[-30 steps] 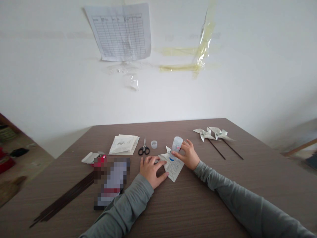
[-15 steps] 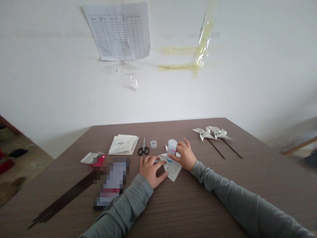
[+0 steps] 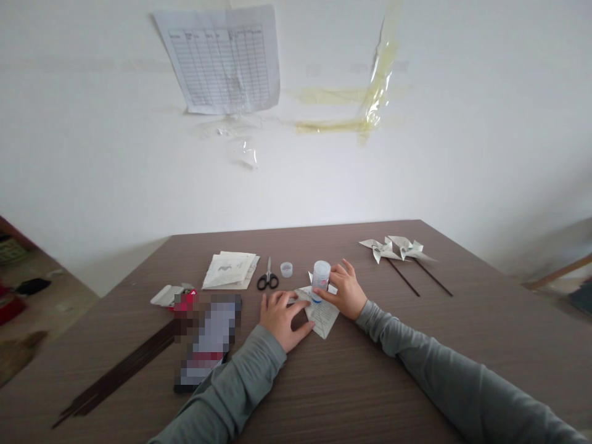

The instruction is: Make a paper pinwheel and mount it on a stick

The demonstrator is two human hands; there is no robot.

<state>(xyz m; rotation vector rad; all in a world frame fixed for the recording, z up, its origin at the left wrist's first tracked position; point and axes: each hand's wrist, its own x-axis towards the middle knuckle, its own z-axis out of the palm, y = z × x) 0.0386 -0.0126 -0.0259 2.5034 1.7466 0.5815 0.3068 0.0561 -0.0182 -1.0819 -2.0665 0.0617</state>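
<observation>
My right hand point(image 3: 346, 290) grips a small clear glue bottle point(image 3: 320, 275) held upside down, its blue tip touching a printed paper square point(image 3: 322, 313) on the brown table point(image 3: 351, 382). My left hand point(image 3: 280, 316) lies flat with fingers spread, pressing the left part of that paper down. The bottle's round cap point(image 3: 287, 269) sits just beyond, next to black-handled scissors point(image 3: 268, 279).
A stack of printed sheets point(image 3: 230, 269) lies left of the scissors. Two paper pinwheels on dark sticks point(image 3: 401, 251) rest at the right. A bundle of thin dark sticks point(image 3: 121, 372), a small open box point(image 3: 172, 294) and a blurred flat object point(image 3: 209, 340) lie at the left.
The bottle in my right hand has gone from tilted to nearly upright, tip down on the paper, and shifted slightly left. My left hand has stayed put.
</observation>
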